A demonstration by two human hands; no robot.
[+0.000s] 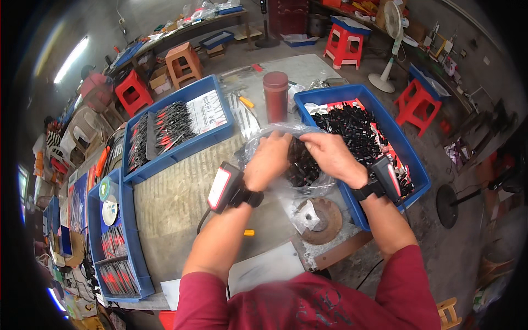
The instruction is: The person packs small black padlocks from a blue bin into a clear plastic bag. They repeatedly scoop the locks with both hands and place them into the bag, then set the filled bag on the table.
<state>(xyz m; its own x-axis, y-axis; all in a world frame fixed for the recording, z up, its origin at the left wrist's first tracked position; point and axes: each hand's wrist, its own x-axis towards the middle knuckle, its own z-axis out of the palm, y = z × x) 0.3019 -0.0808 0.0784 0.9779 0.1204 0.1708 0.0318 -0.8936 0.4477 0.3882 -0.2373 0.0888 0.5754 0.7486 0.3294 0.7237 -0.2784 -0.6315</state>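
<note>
A clear plastic bag (pixel 319 190) stands on the table in front of me, with its mouth spread wide. Small black parts (pixel 303 166) fill its inside. On the left side of the mouth, my left hand (pixel 269 158) has its fingers bent over the plastic, closed on the rim. My right hand (pixel 334 157) pinches the opposite side of the rim between thumb and fingers. The fingertips of both hands are partly hidden. Right of the bag, a blue tray (pixel 421 168) holds a heap of similar black parts (pixel 352 129), and my right forearm passes over its near edge.
A brown-red lidded jar (pixel 275 99) stands behind the bag, a round metal disc (pixel 324 220) in front. To the left are a blue tray (pixel 224 132) of black-and-red tools and another blue bin (pixel 137 242). A yellow piece (pixel 249 232) lies nearby. Stools and a fan (pixel 385 71) stand beyond.
</note>
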